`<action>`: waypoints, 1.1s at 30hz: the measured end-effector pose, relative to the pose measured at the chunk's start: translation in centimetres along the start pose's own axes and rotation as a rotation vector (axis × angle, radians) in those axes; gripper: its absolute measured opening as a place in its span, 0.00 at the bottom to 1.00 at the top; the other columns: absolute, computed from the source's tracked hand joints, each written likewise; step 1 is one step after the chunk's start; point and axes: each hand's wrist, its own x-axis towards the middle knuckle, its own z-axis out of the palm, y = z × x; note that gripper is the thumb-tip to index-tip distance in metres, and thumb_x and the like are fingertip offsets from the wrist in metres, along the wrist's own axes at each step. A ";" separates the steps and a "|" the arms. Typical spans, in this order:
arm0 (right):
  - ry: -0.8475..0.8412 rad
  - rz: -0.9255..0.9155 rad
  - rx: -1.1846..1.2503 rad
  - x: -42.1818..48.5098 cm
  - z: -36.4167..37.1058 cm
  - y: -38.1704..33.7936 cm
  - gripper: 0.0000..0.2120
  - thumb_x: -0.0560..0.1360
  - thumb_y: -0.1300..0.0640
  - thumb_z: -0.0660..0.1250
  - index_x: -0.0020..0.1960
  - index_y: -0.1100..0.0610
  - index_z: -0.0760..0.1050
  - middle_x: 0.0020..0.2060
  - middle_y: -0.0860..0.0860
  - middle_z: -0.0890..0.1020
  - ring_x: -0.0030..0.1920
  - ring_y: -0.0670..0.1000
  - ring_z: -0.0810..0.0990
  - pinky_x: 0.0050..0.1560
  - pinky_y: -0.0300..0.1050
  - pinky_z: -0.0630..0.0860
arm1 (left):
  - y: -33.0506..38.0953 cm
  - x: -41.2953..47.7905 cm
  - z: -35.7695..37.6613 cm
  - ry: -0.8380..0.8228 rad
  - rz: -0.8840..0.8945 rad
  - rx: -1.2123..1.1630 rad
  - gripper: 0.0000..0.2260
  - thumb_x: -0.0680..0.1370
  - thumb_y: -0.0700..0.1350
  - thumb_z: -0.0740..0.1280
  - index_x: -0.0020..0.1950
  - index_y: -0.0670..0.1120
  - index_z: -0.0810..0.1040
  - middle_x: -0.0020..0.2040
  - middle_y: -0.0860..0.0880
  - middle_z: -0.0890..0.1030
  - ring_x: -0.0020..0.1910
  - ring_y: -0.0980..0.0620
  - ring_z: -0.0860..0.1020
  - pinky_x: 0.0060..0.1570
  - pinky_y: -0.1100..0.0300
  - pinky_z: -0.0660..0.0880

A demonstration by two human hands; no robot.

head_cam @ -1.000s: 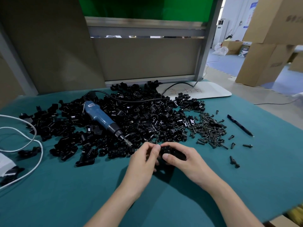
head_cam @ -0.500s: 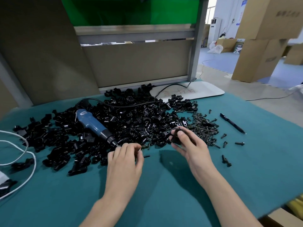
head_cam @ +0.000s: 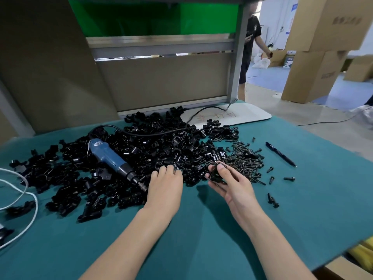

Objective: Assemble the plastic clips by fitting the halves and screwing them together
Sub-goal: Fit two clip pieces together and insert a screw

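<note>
Two bare hands meet at the near edge of a heap (head_cam: 153, 150) of black plastic clip halves. The right hand (head_cam: 232, 188) has its fingers curled under one clip (head_cam: 215, 175) and its thumb (head_cam: 222, 170) pressed on top, so the clip is pinched between thumb and fingertips, just beside the heap.

The left hand (head_cam: 165, 186) lies palm down, fingers nearly straight, tips touching halves at the heap's edge, holding nothing that shows. The two hands are near each other but apart.

Just left of the left hand, a blue screwdriver (head_cam: 109, 156) lies on the heap, tip towards the hand. Right of the held clip is a pile of dark screws (head_cam: 247, 159), with a black pen (head_cam: 280, 153) beyond. Everything sits on a teal mat (head_cam: 201, 235). A white cable (head_cam: 32, 201) loops at far left.
</note>
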 end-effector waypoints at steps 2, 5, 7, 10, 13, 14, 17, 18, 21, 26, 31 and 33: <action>-0.026 0.017 0.039 0.0 0.1 0.0 0.16 0.76 0.54 0.72 0.61 0.60 0.81 0.55 0.57 0.87 0.55 0.60 0.87 0.49 0.43 0.84 | 0.0 -0.3 -0.3 0.064 0.022 -0.093 0.10 0.83 0.43 0.62 0.64 0.51 0.69 0.60 0.53 0.75 0.58 0.50 0.71 0.56 0.56 0.65; -0.065 0.067 0.093 0.0 0.2 0.0 0.22 0.72 0.54 0.73 0.63 0.64 0.80 0.56 0.59 0.86 0.55 0.61 0.87 0.49 0.45 0.84 | 0.0 -1.4 -0.8 0.185 -0.010 -0.517 0.12 0.85 0.45 0.58 0.68 0.53 0.71 0.58 0.59 0.75 0.59 0.54 0.72 0.60 0.57 0.67; -0.089 0.098 0.107 0.1 0.2 0.0 0.23 0.72 0.54 0.73 0.63 0.65 0.79 0.57 0.60 0.86 0.55 0.61 0.86 0.50 0.46 0.84 | 0.5 -2.4 -1.1 0.172 -0.110 -0.915 0.11 0.85 0.47 0.60 0.65 0.58 0.75 0.54 0.63 0.77 0.56 0.60 0.74 0.57 0.61 0.70; -0.129 0.132 0.080 0.0 0.4 0.1 0.22 0.73 0.54 0.72 0.62 0.66 0.79 0.58 0.61 0.86 0.55 0.60 0.86 0.52 0.47 0.84 | 1.4 -3.4 -0.8 0.166 -0.246 -1.384 0.08 0.83 0.46 0.66 0.55 0.60 0.80 0.49 0.59 0.84 0.49 0.62 0.80 0.48 0.65 0.74; -0.172 0.149 0.035 -0.2 0.6 0.2 0.21 0.73 0.54 0.71 0.61 0.65 0.80 0.58 0.61 0.86 0.55 0.58 0.87 0.50 0.46 0.84 | 1.7 -3.5 -0.1 0.161 -0.292 -1.540 0.07 0.81 0.43 0.69 0.52 0.55 0.82 0.45 0.60 0.85 0.44 0.63 0.80 0.46 0.68 0.75; -0.181 0.154 0.024 -0.2 0.7 0.2 0.21 0.73 0.54 0.71 0.62 0.65 0.79 0.58 0.60 0.86 0.55 0.57 0.87 0.50 0.45 0.84 | 1.7 -3.6 0.0 0.142 -0.305 -1.577 0.07 0.81 0.42 0.69 0.52 0.54 0.82 0.44 0.59 0.85 0.43 0.62 0.81 0.45 0.66 0.76; -0.196 0.160 0.001 -0.3 0.8 0.3 0.19 0.74 0.55 0.71 0.61 0.64 0.80 0.58 0.60 0.86 0.56 0.56 0.87 0.50 0.45 0.84 | 1.6 -3.6 0.2 0.104 -0.327 -1.660 0.07 0.81 0.38 0.69 0.53 0.50 0.82 0.43 0.55 0.85 0.43 0.58 0.82 0.43 0.64 0.78; -0.202 0.159 0.002 -0.3 0.8 0.3 0.18 0.74 0.55 0.71 0.60 0.63 0.81 0.58 0.60 0.86 0.56 0.57 0.87 0.50 0.46 0.84 | 1.7 -3.6 0.3 0.098 -0.326 -1.665 0.07 0.81 0.38 0.69 0.53 0.50 0.82 0.43 0.55 0.85 0.43 0.58 0.82 0.44 0.64 0.78; -0.228 0.152 -0.001 -0.3 0.8 0.4 0.13 0.74 0.56 0.71 0.56 0.61 0.85 0.58 0.61 0.85 0.56 0.58 0.86 0.53 0.48 0.84 | 2.0 -3.8 0.4 0.062 -0.301 -1.640 0.07 0.81 0.39 0.69 0.53 0.50 0.82 0.43 0.54 0.86 0.43 0.59 0.82 0.46 0.64 0.78; -0.253 0.150 -0.013 -0.4 0.7 0.6 0.18 0.74 0.57 0.72 0.62 0.64 0.81 0.59 0.63 0.85 0.56 0.58 0.86 0.53 0.47 0.83 | 2.0 -4.0 0.5 0.052 -0.302 -1.614 0.05 0.81 0.40 0.69 0.53 0.50 0.82 0.44 0.54 0.86 0.43 0.58 0.83 0.48 0.63 0.80; -0.251 0.127 -0.025 -0.4 0.6 0.8 0.17 0.74 0.57 0.72 0.60 0.64 0.82 0.58 0.62 0.85 0.54 0.57 0.86 0.52 0.47 0.83 | 1.9 -3.8 0.7 0.020 -0.340 -1.616 0.02 0.80 0.44 0.70 0.50 0.49 0.82 0.39 0.54 0.85 0.38 0.59 0.81 0.39 0.67 0.76; -0.252 0.122 -0.038 -0.4 0.6 0.8 0.18 0.74 0.57 0.72 0.61 0.64 0.81 0.58 0.62 0.85 0.54 0.57 0.86 0.53 0.47 0.83 | 1.8 -3.8 0.8 0.010 -0.344 -1.613 0.02 0.80 0.45 0.70 0.48 0.48 0.82 0.38 0.53 0.85 0.37 0.58 0.81 0.38 0.66 0.76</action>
